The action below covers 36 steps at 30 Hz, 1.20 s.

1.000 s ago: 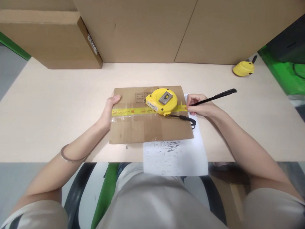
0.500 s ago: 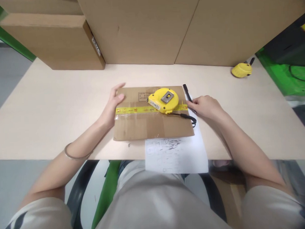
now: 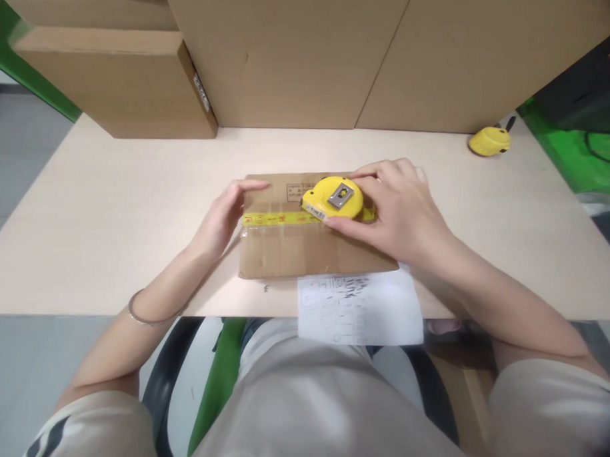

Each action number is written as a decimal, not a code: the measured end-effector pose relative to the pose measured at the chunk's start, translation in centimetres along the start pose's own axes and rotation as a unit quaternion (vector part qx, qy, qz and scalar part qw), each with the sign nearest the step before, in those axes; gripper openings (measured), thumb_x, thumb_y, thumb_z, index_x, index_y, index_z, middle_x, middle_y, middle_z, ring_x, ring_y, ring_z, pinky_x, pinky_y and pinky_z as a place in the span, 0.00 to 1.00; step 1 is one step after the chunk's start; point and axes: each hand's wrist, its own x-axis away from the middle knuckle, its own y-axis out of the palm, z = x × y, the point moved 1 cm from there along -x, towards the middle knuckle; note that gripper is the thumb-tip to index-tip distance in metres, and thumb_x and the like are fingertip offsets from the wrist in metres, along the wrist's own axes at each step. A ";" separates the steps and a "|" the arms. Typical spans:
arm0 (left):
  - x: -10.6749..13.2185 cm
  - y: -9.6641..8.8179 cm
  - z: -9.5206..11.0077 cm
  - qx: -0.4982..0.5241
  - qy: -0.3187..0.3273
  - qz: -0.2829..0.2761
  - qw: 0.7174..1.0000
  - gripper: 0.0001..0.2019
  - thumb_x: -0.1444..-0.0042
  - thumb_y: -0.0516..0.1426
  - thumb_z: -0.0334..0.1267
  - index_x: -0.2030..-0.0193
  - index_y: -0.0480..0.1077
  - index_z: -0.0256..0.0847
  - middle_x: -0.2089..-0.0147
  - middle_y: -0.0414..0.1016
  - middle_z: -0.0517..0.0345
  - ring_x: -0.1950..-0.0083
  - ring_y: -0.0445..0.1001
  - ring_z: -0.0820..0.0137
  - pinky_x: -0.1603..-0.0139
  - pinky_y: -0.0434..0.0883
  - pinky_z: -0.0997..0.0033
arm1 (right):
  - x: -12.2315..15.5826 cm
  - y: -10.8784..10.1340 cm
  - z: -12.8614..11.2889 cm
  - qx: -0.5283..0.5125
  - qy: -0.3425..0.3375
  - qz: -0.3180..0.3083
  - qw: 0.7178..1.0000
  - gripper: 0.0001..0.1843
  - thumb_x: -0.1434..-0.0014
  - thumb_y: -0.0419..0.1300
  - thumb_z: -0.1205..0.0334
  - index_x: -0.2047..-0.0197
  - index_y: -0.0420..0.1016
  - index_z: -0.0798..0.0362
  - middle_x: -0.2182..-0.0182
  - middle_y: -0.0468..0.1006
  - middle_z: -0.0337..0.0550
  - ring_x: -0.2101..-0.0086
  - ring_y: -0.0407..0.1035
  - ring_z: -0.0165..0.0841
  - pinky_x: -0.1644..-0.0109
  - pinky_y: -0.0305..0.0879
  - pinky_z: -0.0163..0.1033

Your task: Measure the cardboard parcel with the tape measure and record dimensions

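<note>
A flat brown cardboard box (image 3: 285, 246) with a yellow tape strip across it lies on the pale wooden table (image 3: 109, 215). On top of the box sits a yellow tape measure (image 3: 334, 197). My right hand (image 3: 397, 208) is wrapped around the tape measure, thumb at its near side and fingers over its far side. My left hand (image 3: 224, 214) rests at the box's left edge with its fingers stretched out over the corner. A white sheet of paper (image 3: 360, 306) with black scribbles pokes out from under the box's near edge. The pen is hidden.
Large cardboard boxes (image 3: 289, 56) stand along the back of the table, a smaller one (image 3: 120, 81) at the back left. A second yellow tape measure (image 3: 489, 141) lies at the back right. A green crate (image 3: 577, 139) sits at the right. My lap is below the table edge.
My right hand has put the black pen down at the box's right edge and moved left onto the yellow tape measure. My left hand opened and slid along the box's left corner.
</note>
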 end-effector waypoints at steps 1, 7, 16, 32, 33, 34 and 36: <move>0.1 0.1 0.0 0.001 0.001 -0.002 1.000 0.23 0.32 0.54 0.62 0.50 0.81 0.48 0.44 0.83 0.54 0.41 0.80 0.57 0.34 0.73 0.51 | -0.1 0.2 -0.3 -0.041 0.005 -0.018 0.999 0.32 0.44 0.68 0.34 0.49 0.76 0.52 0.50 0.81 0.54 0.49 0.74 0.52 0.43 0.69 0.60; 0.0 0.2 -0.1 0.029 -0.015 -0.003 0.999 0.30 0.31 0.47 0.67 0.54 0.79 0.46 0.46 0.84 0.54 0.39 0.79 0.56 0.34 0.73 0.50 | -2.9 0.5 -1.2 -0.292 -0.032 -0.096 0.951 0.37 0.39 0.66 0.42 0.35 0.55 0.46 0.46 0.77 0.47 0.55 0.79 0.40 0.56 0.77 0.46; -0.7 0.5 -0.3 0.090 -0.005 0.039 0.995 0.33 0.29 0.43 0.67 0.47 0.77 0.43 0.47 0.83 0.53 0.29 0.72 0.51 0.33 0.74 0.54 | -7.1 1.6 -6.8 -0.167 -0.184 -0.183 0.951 0.26 0.33 0.58 0.61 0.33 0.60 0.48 0.38 0.75 0.44 0.53 0.77 0.38 0.47 0.74 0.48; -1.0 -2.2 0.4 -0.075 0.000 -0.063 0.995 0.14 0.43 0.68 0.46 0.50 0.82 0.51 0.45 0.80 0.54 0.44 0.77 0.57 0.41 0.77 0.53 | 3.8 -5.7 7.2 -0.142 0.075 -0.005 0.987 0.29 0.43 0.72 0.49 0.40 0.76 0.40 0.44 0.79 0.47 0.58 0.76 0.38 0.61 0.73 0.41; -1.0 -2.3 0.3 -0.077 0.002 -0.065 0.995 0.14 0.43 0.68 0.46 0.50 0.83 0.52 0.45 0.80 0.54 0.44 0.77 0.57 0.42 0.77 0.53 | 4.2 -5.6 7.5 -0.142 0.081 0.000 0.987 0.29 0.44 0.73 0.49 0.40 0.76 0.40 0.45 0.80 0.47 0.59 0.76 0.37 0.61 0.72 0.41; -1.1 -2.4 0.2 -0.079 0.005 -0.066 0.995 0.14 0.43 0.68 0.46 0.49 0.83 0.52 0.45 0.80 0.54 0.44 0.77 0.57 0.42 0.77 0.55 | 4.5 -5.4 7.8 -0.142 0.084 0.001 0.986 0.29 0.44 0.73 0.49 0.41 0.76 0.40 0.45 0.80 0.46 0.59 0.76 0.37 0.61 0.72 0.41; -1.1 -2.6 0.0 -0.081 0.012 -0.068 0.994 0.14 0.43 0.68 0.47 0.49 0.83 0.53 0.46 0.79 0.54 0.44 0.76 0.58 0.43 0.77 0.57 | 4.6 -4.9 7.8 -0.147 0.087 -0.007 0.985 0.28 0.43 0.73 0.49 0.41 0.75 0.40 0.45 0.80 0.44 0.59 0.76 0.35 0.59 0.73 0.41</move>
